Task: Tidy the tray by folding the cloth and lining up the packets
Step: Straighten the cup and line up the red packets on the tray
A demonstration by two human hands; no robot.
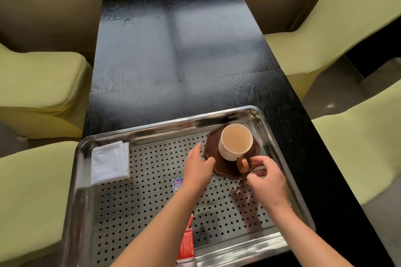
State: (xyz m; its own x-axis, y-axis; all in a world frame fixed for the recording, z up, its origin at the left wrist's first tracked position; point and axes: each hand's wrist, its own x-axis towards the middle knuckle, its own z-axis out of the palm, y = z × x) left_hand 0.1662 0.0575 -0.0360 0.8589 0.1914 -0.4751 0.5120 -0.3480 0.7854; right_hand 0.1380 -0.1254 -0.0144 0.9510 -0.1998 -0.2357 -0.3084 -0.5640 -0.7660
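A perforated steel tray (152,206) lies on the black table. A folded white cloth (109,161) sits in the tray's far left corner. A blue and white packet (178,184) peeks out beside my left wrist, and a red packet (186,243) lies at the near edge, partly under my left forearm. My left hand (198,168) touches the left edge of a dark wooden saucer (225,169) with relaxed fingers. My right hand (265,176) has curled fingers at the brown handle of the cup (235,142) of milky drink that stands on the saucer.
The black table (173,50) stretches away beyond the tray. Yellow-green upholstered chairs (36,91) stand on both sides, close to the table edges. The tray's near rim reaches the table's front edge.
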